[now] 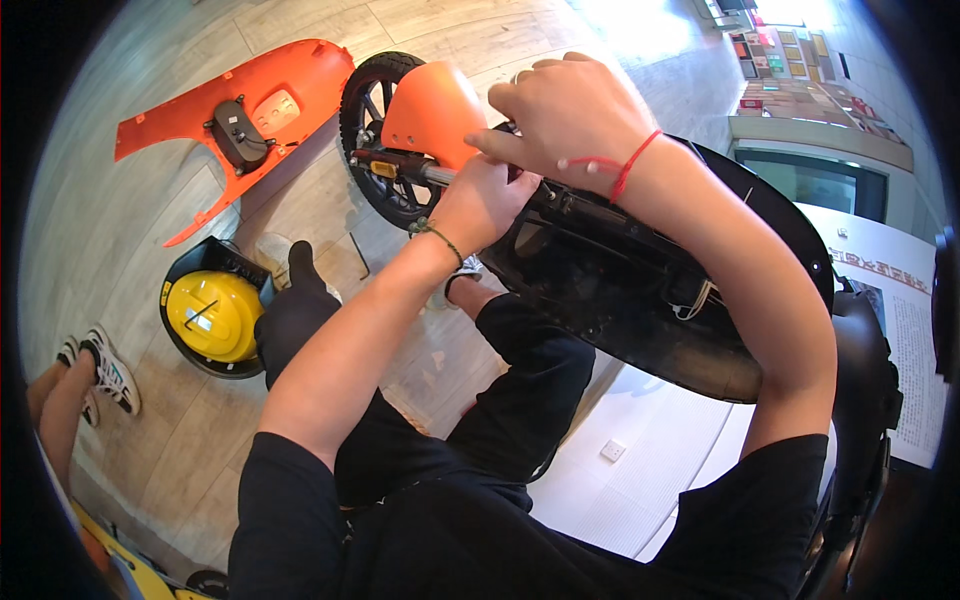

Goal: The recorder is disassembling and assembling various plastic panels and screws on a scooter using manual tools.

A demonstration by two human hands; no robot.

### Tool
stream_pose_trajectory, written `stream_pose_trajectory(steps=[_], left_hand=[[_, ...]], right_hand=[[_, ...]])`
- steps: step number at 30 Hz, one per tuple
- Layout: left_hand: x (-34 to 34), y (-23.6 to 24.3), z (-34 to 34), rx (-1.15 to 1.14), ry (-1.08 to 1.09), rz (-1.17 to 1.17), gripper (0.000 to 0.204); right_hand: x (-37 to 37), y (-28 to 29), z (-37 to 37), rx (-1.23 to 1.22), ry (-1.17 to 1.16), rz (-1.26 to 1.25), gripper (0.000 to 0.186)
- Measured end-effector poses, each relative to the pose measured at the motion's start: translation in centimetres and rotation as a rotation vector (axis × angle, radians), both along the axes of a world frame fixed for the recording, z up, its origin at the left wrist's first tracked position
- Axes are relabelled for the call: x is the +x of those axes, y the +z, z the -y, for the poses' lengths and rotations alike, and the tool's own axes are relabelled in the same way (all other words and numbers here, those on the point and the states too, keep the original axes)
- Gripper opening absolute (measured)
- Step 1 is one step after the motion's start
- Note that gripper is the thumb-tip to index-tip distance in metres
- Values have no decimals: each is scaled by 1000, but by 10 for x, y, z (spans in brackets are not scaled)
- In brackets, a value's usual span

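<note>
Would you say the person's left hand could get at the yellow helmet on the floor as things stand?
Probably not right away: the left hand is up at the scooter's front, busy beside the right hand, and the yellow helmet lies low on the floor beyond the left knee, though nothing covers it.

Place: I take this for a scooter repair shop or showroom floor.
Floor: pale wood-look planks, parts laid straight on them.
Parts: detached orange body panel; yellow helmet beside it.
Vehicle: stripped black scooter frame, front wheel with orange fender.
Background: shelves of boxed goods; printed poster board.
</note>
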State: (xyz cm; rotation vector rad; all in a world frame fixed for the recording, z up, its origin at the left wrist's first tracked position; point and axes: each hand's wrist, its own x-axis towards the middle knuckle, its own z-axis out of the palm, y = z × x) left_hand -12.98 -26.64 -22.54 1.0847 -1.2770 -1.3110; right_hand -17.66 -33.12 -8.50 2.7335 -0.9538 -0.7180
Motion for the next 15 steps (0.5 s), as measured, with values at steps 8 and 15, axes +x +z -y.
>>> stream_pose_trajectory(steps=[8,15], left_hand=[[-6,-12,0,-128,43,-106,24],[5,-5,1,-54,-83,-150,26]], right_hand=[[7,17,-10,207,-261,-80,38],[-4,29,25,874,-350,4,42]])
